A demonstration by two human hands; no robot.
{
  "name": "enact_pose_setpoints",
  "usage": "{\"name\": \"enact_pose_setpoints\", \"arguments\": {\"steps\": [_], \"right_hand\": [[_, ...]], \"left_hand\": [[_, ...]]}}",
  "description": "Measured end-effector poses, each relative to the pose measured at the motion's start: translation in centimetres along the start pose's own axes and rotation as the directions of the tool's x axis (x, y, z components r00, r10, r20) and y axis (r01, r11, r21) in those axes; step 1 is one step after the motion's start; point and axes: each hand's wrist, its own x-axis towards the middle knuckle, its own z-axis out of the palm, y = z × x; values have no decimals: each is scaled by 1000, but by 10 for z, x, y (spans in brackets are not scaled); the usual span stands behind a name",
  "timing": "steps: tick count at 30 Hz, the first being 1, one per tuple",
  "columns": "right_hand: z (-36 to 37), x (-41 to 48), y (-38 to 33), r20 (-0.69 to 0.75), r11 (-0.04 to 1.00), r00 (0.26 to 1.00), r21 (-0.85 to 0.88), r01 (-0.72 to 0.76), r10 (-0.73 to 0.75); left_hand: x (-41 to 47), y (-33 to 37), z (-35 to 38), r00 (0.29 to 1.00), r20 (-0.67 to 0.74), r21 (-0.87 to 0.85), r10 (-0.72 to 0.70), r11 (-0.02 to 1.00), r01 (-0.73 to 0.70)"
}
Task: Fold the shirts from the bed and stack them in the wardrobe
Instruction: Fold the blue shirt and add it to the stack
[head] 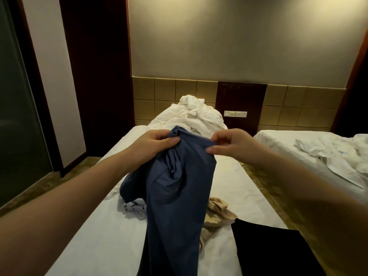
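While the blue shirt (179, 186) hangs bunched above the bed (95, 236), the left hand (157, 141) grips its gathered upper edge, thumb on top. The right hand (229, 144) pinches the same edge just beside it, between thumb and fingertips. The shirt's lower part trails down to the mattress, near a crumpled beige garment (217, 214), a pale crumpled garment (135, 208) and a flat black garment (274, 251). Step in hand, as judged: opening the shirt out before folding. To do it well, the hands should work apart along the edge until each holds a shoulder or corner. One shake should then let the twisted cloth fall flat, ready to lay on bare sheet away from the other garments. Which part of the shirt is held cannot be told. No wardrobe can be made out.
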Motion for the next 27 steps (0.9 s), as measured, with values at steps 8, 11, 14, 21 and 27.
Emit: {"name": "enact_pose_setpoints", "arguments": {"steps": [8, 11, 14, 21, 27], "right_hand": [[7, 9, -14, 125, 994, 988, -68, -83, 91], [21, 16, -23, 153, 966, 986, -258, -23, 65], [33, 23, -24, 196, 940, 980, -340, 31, 38], [-3, 25, -11, 75, 950, 959, 134, -283, 275], [-24, 38, -25, 161, 899, 932, -359, -252, 326]], "left_hand": [[2, 2, 1, 998, 63, 173, 33, 984, -43], [3, 1, 8, 991, 124, 269, 44, 960, -77], [4, -1, 8, 992, 101, 313, 80, 944, -108], [-7, -23, -40, 971, 118, 100, -207, 976, 195], [-8, -55, -60, 977, -104, 123, -188, 972, 200]]}}
